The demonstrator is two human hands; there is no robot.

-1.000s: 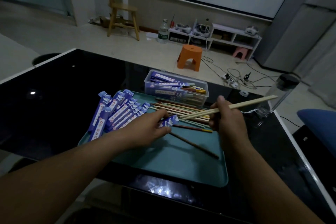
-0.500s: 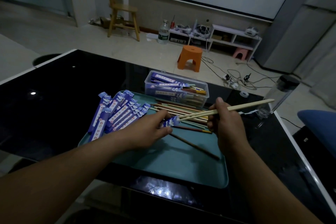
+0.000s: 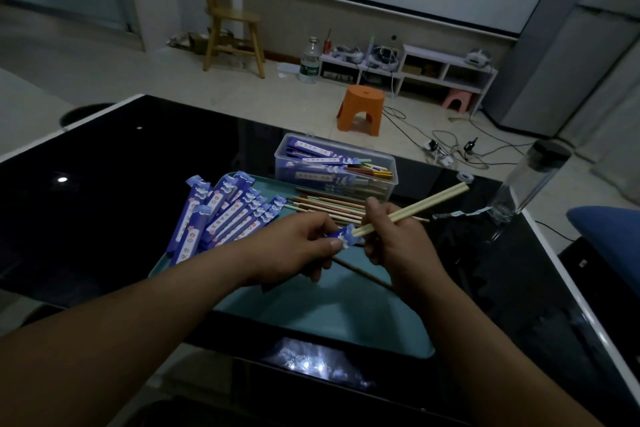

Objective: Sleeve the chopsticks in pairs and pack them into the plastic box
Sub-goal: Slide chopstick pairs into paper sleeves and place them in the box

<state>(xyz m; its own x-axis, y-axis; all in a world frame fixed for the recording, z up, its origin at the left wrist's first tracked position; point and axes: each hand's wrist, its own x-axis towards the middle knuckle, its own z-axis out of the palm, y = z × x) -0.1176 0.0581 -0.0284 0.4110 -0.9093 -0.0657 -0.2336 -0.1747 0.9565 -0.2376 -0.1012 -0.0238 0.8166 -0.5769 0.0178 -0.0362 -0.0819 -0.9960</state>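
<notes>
Left hand (image 3: 294, 250) fingers pinch the sleeve (image 3: 343, 236) mouth; right hand (image 3: 391, 236) fingers grip the chopstick pair (image 3: 415, 209), tips at the opening. Keep tips together, sleeve mouth open, slide straight.

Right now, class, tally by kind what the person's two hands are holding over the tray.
pale chopsticks: 2, gripped in the right hand
blue paper sleeve: 1, pinched in the left hand
Total: 3
</notes>
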